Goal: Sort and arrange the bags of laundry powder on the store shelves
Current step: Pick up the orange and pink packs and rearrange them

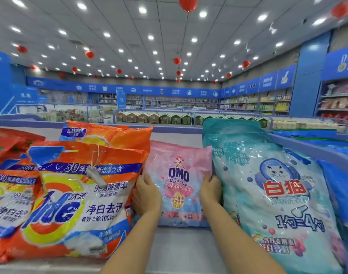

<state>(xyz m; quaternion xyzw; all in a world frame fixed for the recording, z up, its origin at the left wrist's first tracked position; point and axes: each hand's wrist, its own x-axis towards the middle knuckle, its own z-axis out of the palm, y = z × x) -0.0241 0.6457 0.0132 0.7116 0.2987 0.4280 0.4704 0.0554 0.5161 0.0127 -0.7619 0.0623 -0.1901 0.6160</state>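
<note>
Left grip (146, 194) and right grip (210, 189) clasp the OMO bag (178, 186), and wedging it in could topple the flanking Tide bag (80, 194) or teal bag (278, 194).

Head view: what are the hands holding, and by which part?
The pink OMO bag, by its side edges: left hand on the left edge, right hand on the right.

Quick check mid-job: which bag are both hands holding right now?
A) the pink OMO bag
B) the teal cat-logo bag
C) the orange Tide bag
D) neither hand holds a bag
A: the left hand and right hand grip opposite sides of the pink OMO bag, which stands between the orange Tide bag and the teal cat-logo bag.
</note>
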